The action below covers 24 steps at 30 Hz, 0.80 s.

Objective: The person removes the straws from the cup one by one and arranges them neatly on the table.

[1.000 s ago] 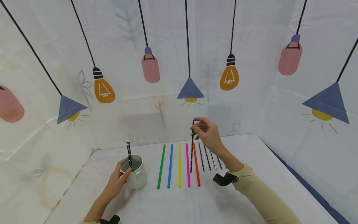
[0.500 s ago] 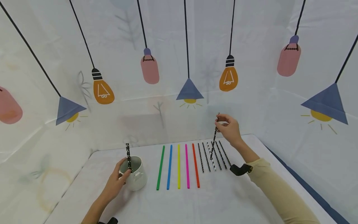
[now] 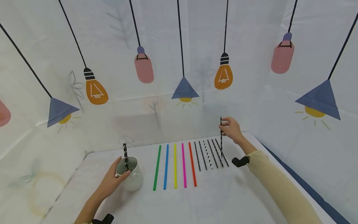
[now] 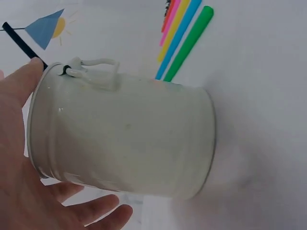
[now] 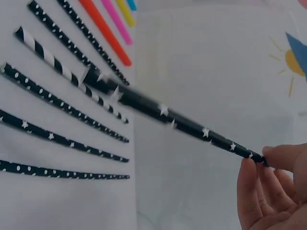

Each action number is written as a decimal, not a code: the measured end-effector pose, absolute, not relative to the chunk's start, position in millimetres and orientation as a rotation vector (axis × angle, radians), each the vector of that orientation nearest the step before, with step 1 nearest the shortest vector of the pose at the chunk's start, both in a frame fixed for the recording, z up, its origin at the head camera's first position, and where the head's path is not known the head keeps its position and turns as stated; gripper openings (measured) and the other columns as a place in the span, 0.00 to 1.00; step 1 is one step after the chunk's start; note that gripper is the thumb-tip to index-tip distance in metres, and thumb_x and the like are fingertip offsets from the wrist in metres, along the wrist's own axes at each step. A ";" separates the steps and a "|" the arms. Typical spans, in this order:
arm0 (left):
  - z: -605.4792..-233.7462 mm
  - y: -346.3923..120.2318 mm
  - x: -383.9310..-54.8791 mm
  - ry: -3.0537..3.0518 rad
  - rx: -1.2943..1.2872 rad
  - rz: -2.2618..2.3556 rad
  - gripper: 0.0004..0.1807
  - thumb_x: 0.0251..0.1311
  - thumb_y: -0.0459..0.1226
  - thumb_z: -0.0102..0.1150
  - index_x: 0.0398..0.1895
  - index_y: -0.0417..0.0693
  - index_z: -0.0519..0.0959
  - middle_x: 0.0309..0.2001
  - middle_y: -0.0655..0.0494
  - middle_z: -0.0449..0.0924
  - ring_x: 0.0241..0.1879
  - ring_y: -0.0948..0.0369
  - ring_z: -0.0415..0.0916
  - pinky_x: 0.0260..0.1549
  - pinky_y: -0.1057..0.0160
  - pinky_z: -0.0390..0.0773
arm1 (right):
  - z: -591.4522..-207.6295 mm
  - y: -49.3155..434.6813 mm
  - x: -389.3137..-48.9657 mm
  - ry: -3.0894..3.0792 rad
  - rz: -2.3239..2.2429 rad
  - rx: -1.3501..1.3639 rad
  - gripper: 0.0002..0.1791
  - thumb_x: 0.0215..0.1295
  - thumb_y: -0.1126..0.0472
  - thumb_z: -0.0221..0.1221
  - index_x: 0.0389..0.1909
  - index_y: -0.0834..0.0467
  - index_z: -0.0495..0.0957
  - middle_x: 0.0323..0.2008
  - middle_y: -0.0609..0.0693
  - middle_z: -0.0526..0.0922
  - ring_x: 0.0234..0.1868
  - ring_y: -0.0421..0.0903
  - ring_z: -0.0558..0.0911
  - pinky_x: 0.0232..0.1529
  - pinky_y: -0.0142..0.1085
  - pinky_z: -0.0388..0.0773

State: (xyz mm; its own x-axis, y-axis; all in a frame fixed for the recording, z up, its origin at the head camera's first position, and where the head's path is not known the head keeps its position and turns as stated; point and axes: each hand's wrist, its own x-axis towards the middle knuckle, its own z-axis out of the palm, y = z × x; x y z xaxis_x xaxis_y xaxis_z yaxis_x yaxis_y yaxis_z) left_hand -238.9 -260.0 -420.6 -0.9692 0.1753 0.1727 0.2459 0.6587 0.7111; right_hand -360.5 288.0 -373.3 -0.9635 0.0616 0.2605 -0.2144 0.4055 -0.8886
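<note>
My right hand (image 3: 232, 129) pinches the upper end of a black straw with white stars (image 5: 165, 112). The straw hangs almost upright over the right end of a row of black-and-white patterned straws (image 3: 215, 153); whether its lower end touches the table I cannot tell. My left hand (image 3: 109, 183) holds a small white pail (image 4: 129, 134) at its rim, thumb on the near side and the other fingers round the far side, partly hidden. Another black patterned straw (image 3: 125, 155) stands in the pail beside the left thumb.
Between the pail and the patterned row lie several plain straws: green (image 3: 157, 168), blue (image 3: 166, 166), yellow (image 3: 175, 166), pink (image 3: 183, 165) and red (image 3: 192, 164). All rest on a white-covered table (image 3: 179, 205). Behind it hangs a white cloth (image 3: 251, 105) printed with lamps.
My right hand has carried the star straw rightward, from above the red straw to the right end of the patterned row. The left hand stays at the pail. The view has shifted slightly.
</note>
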 end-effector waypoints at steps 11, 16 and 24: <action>-417.4 -259.7 -250.5 -2.803 -0.410 -1.053 0.38 0.65 0.54 0.57 0.73 0.47 0.61 0.70 0.34 0.53 0.67 0.34 0.53 0.55 0.27 0.57 | -422.0 311.8 -384.5 -2.574 1.476 0.003 0.20 0.66 0.63 0.61 0.53 0.71 0.75 0.48 0.68 0.80 0.39 0.53 0.82 0.33 0.37 0.82; -417.5 -258.8 -248.1 -2.798 -0.371 -1.049 0.38 0.63 0.54 0.58 0.72 0.48 0.62 0.71 0.33 0.50 0.66 0.32 0.52 0.54 0.26 0.58 | -445.2 317.6 -390.1 -2.621 1.501 -0.129 0.20 0.64 0.63 0.63 0.52 0.71 0.76 0.44 0.65 0.82 0.30 0.42 0.81 0.31 0.34 0.80; -413.4 -256.6 -250.0 -2.777 -0.374 -1.019 0.41 0.61 0.54 0.61 0.72 0.46 0.61 0.71 0.35 0.53 0.67 0.34 0.52 0.54 0.27 0.58 | -465.9 323.1 -390.3 -2.681 1.432 -0.256 0.19 0.63 0.61 0.64 0.50 0.70 0.78 0.40 0.61 0.83 0.29 0.42 0.80 0.30 0.34 0.80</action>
